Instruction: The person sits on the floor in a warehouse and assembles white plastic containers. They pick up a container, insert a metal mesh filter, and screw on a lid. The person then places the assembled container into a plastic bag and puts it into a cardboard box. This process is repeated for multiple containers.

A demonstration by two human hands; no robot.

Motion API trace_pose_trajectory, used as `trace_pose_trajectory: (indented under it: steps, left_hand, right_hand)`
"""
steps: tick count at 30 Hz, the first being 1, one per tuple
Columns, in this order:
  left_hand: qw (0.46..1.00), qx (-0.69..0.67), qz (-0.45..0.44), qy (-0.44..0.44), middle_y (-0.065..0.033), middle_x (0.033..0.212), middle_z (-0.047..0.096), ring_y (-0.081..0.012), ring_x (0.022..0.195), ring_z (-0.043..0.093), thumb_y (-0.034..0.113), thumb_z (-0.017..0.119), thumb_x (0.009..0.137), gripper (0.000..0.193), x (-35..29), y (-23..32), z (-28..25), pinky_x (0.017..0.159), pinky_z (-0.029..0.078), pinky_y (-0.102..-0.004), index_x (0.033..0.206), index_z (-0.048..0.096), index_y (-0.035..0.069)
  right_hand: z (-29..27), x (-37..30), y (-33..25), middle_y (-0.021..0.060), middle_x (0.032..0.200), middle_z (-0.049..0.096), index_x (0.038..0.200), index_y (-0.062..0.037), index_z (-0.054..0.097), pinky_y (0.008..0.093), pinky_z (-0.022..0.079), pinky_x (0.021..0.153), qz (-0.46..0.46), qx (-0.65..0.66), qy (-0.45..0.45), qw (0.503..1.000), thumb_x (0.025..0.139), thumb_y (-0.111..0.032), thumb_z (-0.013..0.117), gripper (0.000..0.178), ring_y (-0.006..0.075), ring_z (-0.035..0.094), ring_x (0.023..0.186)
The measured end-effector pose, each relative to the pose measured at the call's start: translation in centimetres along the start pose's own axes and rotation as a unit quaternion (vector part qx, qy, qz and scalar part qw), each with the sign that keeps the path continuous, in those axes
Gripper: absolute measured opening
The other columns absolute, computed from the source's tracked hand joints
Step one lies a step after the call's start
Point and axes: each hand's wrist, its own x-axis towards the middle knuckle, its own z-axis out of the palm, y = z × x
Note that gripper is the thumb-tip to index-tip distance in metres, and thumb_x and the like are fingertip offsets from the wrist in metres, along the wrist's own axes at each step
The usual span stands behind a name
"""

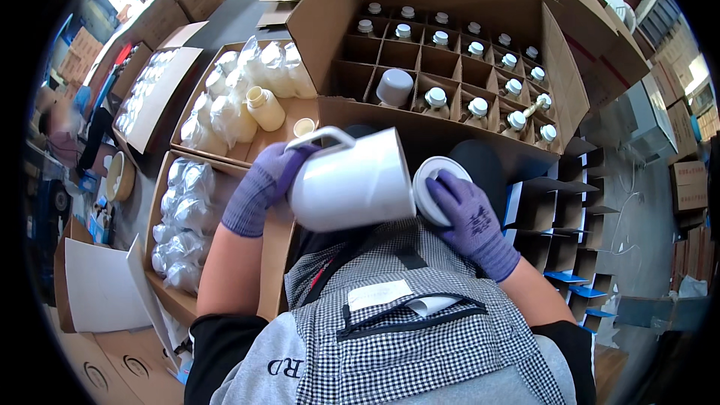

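Note:
My left hand (262, 186), in a purple glove, grips a white plastic jug (352, 180) by its base and handle side; the jug lies on its side over my lap. A round white lid (433, 189) sits against the jug's mouth, and my right hand (471, 221), also in a purple glove, presses on it. Just beyond them stands a large open cardboard box (330, 30) with a grid of dividers, holding several capped white jugs (477, 108) and one jug with no cap (393, 87).
Cardboard trays (296, 116) to my left hold bagged white jugs (225, 116) and one loose cream bottle (264, 107). Cardboard divider inserts (559, 232) lie to my right. Stacked boxes ring the floor; another person sits at the far left.

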Motion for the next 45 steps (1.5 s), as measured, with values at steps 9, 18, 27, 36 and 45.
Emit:
trace_pose_trajectory:
  steps: [9, 18, 27, 36, 45]
  left_hand:
    - [0.935, -0.239, 0.169, -0.2, -0.0153, 0.161, 0.038, -0.0258, 0.147, 0.038, 0.022, 0.084, 0.083, 0.103, 3.7, 5.5, 2.2, 0.122, 0.03, -0.0381, 0.162, 0.021, 0.002]
    - [0.605, -0.75, 0.055, -0.26, -0.0185, 0.138, 0.059, -0.0275, 0.125, 0.061, 0.046, 0.059, 0.097, 0.072, 0.0, 11.6, 6.5, 0.11, 0.048, -0.0415, 0.152, 0.041, 0.004]
    - [0.864, -0.358, 0.355, 0.002, -0.0189, 0.169, 0.015, -0.0273, 0.153, 0.028, 0.056, 0.085, 0.071, 0.133, -1.9, 11.4, 7.8, 0.124, 0.021, -0.0407, 0.163, 0.007, -0.001]
    - [0.873, -0.28, 0.394, 0.068, -0.0224, 0.161, 0.027, -0.0339, 0.147, 0.032, 0.053, 0.08, 0.075, 0.128, -2.1, 12.2, 8.2, 0.123, 0.022, -0.0444, 0.162, 0.007, -0.003]
    - [0.87, -0.058, 0.471, 0.138, -0.0259, 0.163, 0.022, -0.0342, 0.151, 0.027, 0.054, 0.086, 0.068, 0.135, -1.2, 13.0, 8.5, 0.121, 0.025, -0.046, 0.163, 0.007, 0.0]
  right_hand:
    - [-8.2, 1.2, 2.5, 0.0155, 0.143, 0.055, 0.152, -0.0004, 0.041, 0.037, 0.047, 0.113, 0.159, 0.627, 0.212, 0.733, 0.106, -0.015, 0.047, 0.048, 0.0241, 0.055, 0.132]
    - [-5.1, 8.0, -5.8, 0.0143, 0.141, 0.054, 0.138, -0.0106, 0.058, 0.0392, 0.049, 0.102, -0.069, -0.031, 0.343, 0.936, 0.091, -0.009, 0.068, 0.048, 0.0292, 0.057, 0.121]
    - [-7.5, 4.9, -7.0, 0.0167, 0.119, 0.066, 0.13, 0.0021, 0.059, 0.0357, 0.056, 0.088, 0.171, 0.404, -0.042, 0.898, 0.089, -0.024, 0.075, 0.051, 0.0249, 0.069, 0.1]
    - [-6.0, 4.1, -5.5, 0.0188, 0.118, 0.067, 0.142, 0.0011, 0.052, 0.0367, 0.055, 0.095, 0.083, 0.419, 0.001, 0.904, 0.087, -0.021, 0.077, 0.064, 0.0278, 0.069, 0.108]
    - [-4.4, 3.7, -3.6, 0.0158, 0.101, 0.07, 0.147, 0.0029, 0.043, 0.035, 0.059, 0.081, -0.024, 0.245, 0.068, 0.967, 0.097, -0.034, 0.068, 0.067, 0.0277, 0.071, 0.084]
